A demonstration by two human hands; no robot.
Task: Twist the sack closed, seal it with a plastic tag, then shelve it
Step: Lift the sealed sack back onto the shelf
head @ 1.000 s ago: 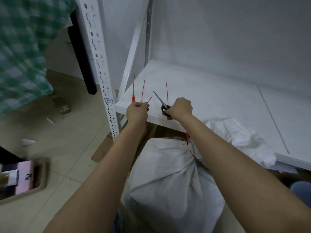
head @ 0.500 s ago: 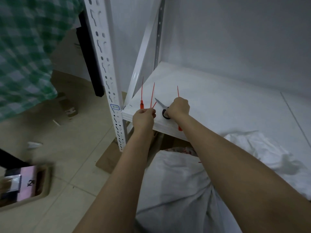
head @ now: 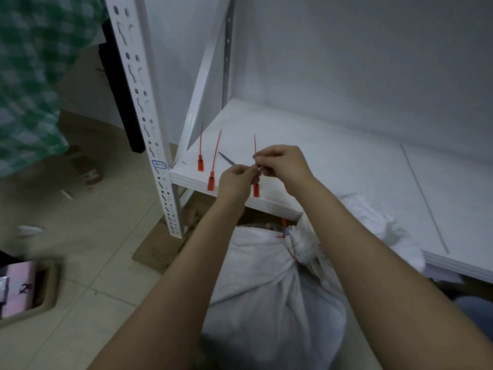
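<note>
Three loose red plastic tags on white shelf (head: 333,166) edge. Left hand (head: 236,180) and right hand (head: 282,164) pinch third tag (head: 255,189). One white woven sack (head: 269,284), neck tied with red tag, on floor below.

A pair of grey metal scissors (head: 226,158) lies with its blade tip showing just left of the fingers. Farther left stands a white perforated steel upright (head: 149,121). Flattened brown cardboard (head: 157,247) lies on the pale tiled floor (head: 88,236), below and left of the fingers. Green checked cloth (head: 29,84) hangs far left. A tan tray (head: 45,297) sits at the lower left.
</note>
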